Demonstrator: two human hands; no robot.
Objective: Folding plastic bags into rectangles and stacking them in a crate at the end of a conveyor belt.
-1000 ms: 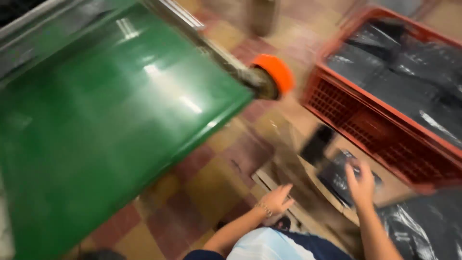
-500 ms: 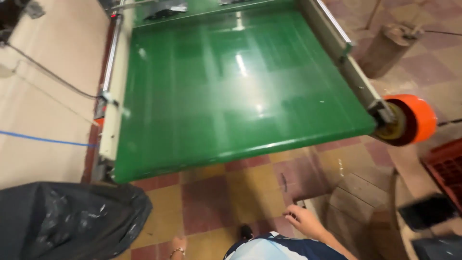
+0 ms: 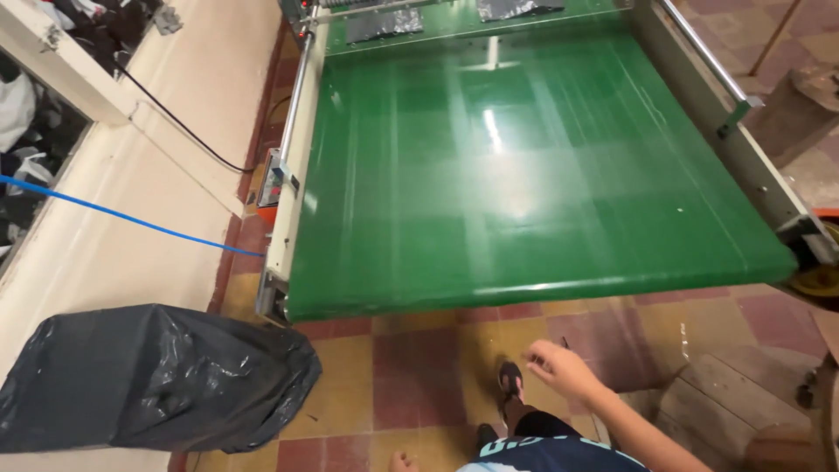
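My right hand (image 3: 564, 371) hangs over the tiled floor just in front of the near end of a wide green conveyor belt (image 3: 524, 175). Its fingers are spread and it holds nothing. Only a small bit of my left hand (image 3: 402, 460) shows at the bottom edge, too little to tell its state. Two dark flat packets (image 3: 384, 24) lie at the far end of the belt. A stuffed black plastic bag (image 3: 149, 376) sits on the floor to my left, nearest my left hand.
My foot in a dark shoe (image 3: 511, 382) stands on the red and yellow tiles. The belt's metal side rails (image 3: 293, 166) run along both edges. A blue cord (image 3: 122, 214) crosses the left wall. Wooden boards (image 3: 725, 406) lie at lower right.
The view has swung left, away from the red crate and cardboard box to the conveyor belt. My right hand left the packets in the box. The black bag came into sight.
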